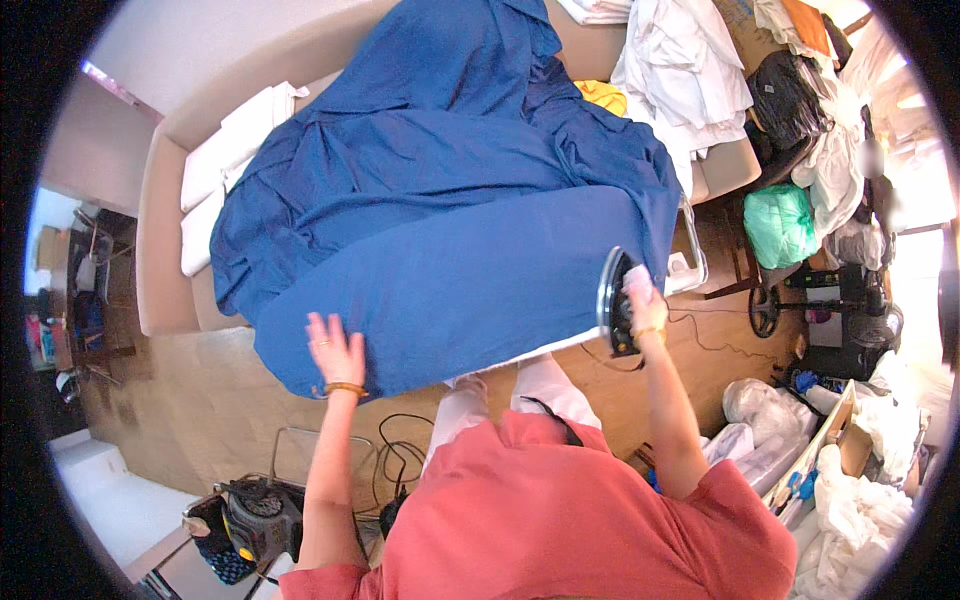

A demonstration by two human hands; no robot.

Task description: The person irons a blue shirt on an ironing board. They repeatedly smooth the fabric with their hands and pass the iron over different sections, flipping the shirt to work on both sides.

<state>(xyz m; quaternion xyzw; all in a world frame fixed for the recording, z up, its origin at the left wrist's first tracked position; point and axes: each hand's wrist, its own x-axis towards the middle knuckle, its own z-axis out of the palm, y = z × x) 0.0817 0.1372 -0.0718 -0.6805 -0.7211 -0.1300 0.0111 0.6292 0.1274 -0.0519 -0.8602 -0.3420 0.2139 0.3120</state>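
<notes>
A large blue cloth [450, 277] is spread over an ironing board, smooth along the near side and rumpled farther back. My right hand [646, 304] grips a clothes iron [618, 304] by its handle at the right end of the board. The iron is tilted up on its side, its shiny soleplate edge facing left. At the left end, my left hand [336, 351] rests palm down on the cloth with its fingers spread. A strip of white board cover [551, 346] shows below the cloth's near edge.
A beige sofa [161, 247] behind the board holds folded white linens [232, 150] and a white cloth heap [682, 67]. A green plastic bag [780, 225] and a fan [874, 322] stand at right. Cables [401, 450] lie on the floor near a black appliance [262, 517].
</notes>
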